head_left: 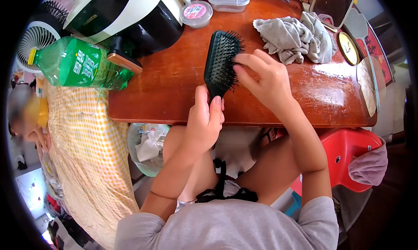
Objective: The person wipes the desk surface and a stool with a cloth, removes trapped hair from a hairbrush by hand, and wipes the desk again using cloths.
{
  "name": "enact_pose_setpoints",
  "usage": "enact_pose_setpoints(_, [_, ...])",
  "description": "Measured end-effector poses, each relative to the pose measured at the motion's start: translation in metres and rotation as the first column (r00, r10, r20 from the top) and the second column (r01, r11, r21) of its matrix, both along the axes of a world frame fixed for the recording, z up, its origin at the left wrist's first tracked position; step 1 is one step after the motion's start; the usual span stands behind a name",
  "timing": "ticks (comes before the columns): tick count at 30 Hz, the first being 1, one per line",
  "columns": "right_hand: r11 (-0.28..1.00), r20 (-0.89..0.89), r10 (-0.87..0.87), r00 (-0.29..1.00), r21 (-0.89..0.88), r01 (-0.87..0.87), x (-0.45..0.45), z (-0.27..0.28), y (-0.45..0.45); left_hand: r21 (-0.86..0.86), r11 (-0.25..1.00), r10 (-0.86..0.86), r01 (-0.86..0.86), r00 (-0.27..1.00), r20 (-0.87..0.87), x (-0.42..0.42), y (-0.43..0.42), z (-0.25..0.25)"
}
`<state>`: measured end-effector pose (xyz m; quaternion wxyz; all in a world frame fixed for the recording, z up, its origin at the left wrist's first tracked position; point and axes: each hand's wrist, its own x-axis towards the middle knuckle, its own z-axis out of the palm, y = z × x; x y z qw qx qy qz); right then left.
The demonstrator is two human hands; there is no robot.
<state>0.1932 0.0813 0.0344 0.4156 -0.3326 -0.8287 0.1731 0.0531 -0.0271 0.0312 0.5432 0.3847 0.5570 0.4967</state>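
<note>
My left hand (204, 122) is wrapped round the handle of a black paddle hairbrush (220, 60), whose head points up and away from me over the table. The bristles face right, and some greyish fuzz seems to lie among them. At the bristle edge, my right hand (264, 78) has its thumb and index finger pinched together. What sits between those fingertips, if anything, is too small to make out.
On the brown wooden table (174, 91) stand a green bottle (82, 62), an air fryer-like appliance (130, 19), a round tub (196, 13) and a grey cloth (294, 37). Below are a waste bin (148, 147) and a red chair (344, 152). Another person (27, 110) is far left.
</note>
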Motion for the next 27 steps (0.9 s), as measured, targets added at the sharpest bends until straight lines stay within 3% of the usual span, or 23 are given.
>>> enact_pose_setpoints(5, [0.997, -0.014, -0.047, 0.999, -0.058, 0.047, -0.006, -0.003, -0.006, 0.069, 0.997, 0.001, 0.016, 0.972, -0.234, -0.003, 0.0, -0.011])
enact_pose_setpoints(11, [0.995, -0.176, 0.07, 0.982, -0.055, -0.081, -0.008, 0.001, -0.004, 0.047, 0.996, -0.077, 0.076, 0.997, 0.007, 0.003, -0.003, -0.002])
enact_pose_setpoints(13, [0.982, -0.239, 0.139, 0.961, -0.091, -0.165, -0.007, 0.007, -0.005, 0.009, 0.995, -0.101, 0.101, 0.975, 0.2, 0.007, -0.004, 0.006])
enact_pose_setpoints(17, [0.969, -0.261, 0.182, 0.948, -0.115, -0.218, -0.006, 0.005, -0.006, 0.027, 0.996, -0.092, 0.088, 0.949, 0.302, 0.009, -0.002, 0.009])
enact_pose_setpoints(19, [0.957, -0.461, 0.156, 0.873, -0.147, -0.248, -0.01, 0.003, -0.009, 0.053, 0.997, -0.069, 0.056, 0.955, 0.287, 0.007, 0.0, 0.01])
enact_pose_setpoints(20, [0.958, -0.461, 0.155, 0.874, -0.146, -0.247, -0.011, 0.005, -0.01, 0.054, 0.997, -0.07, 0.056, 0.955, 0.288, 0.009, 0.0, 0.008])
enact_pose_setpoints(22, [0.723, -0.699, 0.004, 0.715, -0.492, -0.485, -0.013, 0.008, -0.014, 0.034, 0.999, 0.021, -0.027, 0.988, 0.154, 0.015, 0.0, 0.004])
enact_pose_setpoints(23, [0.605, -0.778, -0.06, 0.625, -0.526, -0.598, -0.012, 0.006, -0.009, 0.032, 0.999, 0.02, -0.025, 0.988, 0.155, 0.014, -0.001, 0.004])
enact_pose_setpoints(26, [0.39, -0.86, -0.008, 0.51, -0.472, -0.791, 0.006, 0.004, 0.003, 0.013, 0.999, 0.028, -0.031, 0.988, 0.151, 0.01, 0.0, 0.004])
enact_pose_setpoints(27, [0.387, -0.859, -0.009, 0.511, -0.474, -0.791, 0.004, 0.004, 0.0, 0.038, 0.997, 0.059, -0.062, 0.995, 0.081, 0.007, 0.001, 0.003])
